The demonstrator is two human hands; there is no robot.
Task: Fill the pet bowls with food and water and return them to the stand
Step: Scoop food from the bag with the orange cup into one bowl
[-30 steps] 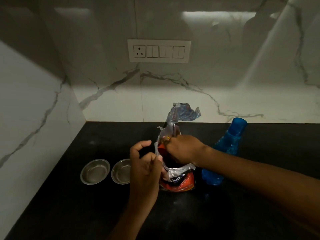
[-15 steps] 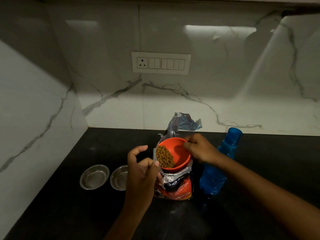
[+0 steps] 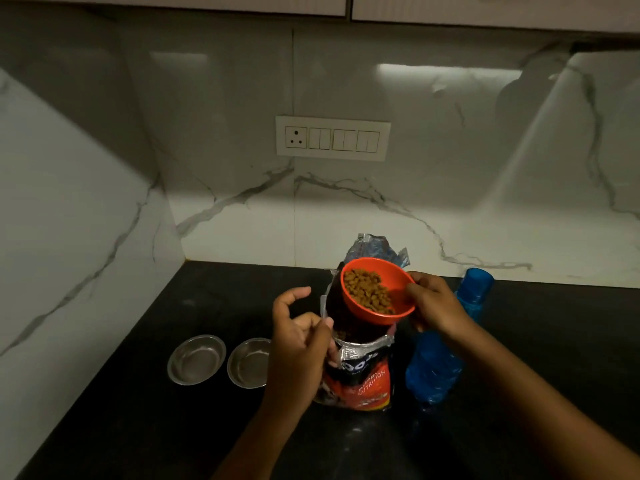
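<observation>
Two hands work over the dark bench point(image 3: 104, 427). Nearest, the left hand point(image 3: 299, 344) has its grip closed on the torn edge of the food bag point(image 3: 360, 375) and holds the mouth open. Just right of this grip and a little above it, the right hand point(image 3: 436, 308) pinches the rim of an orange scoop bowl point(image 3: 379, 291), thumb inside, fingers under. The scoop bowl is tilted and about half full of brown kibble point(image 3: 370, 289); it hangs over the open bag.

I judge the step to be the food filling: the scoop is loaded but nothing is poured yet. Both steel bowls, the left bowl point(image 3: 196, 359) and the right bowl point(image 3: 247, 362), stand empty on the bench, left of the left grip. The next move calls for carrying the scoop leftward across the bag and over the left hand, keeping it level so kibble does not spill. The left wrist partly covers the right bowl and stands in the way.

Right of the right grip a blue bottle point(image 3: 436, 368) stands close to the bag. Farther, a switch panel point(image 3: 332, 138) sits on the marble wall. No stand is visible.
</observation>
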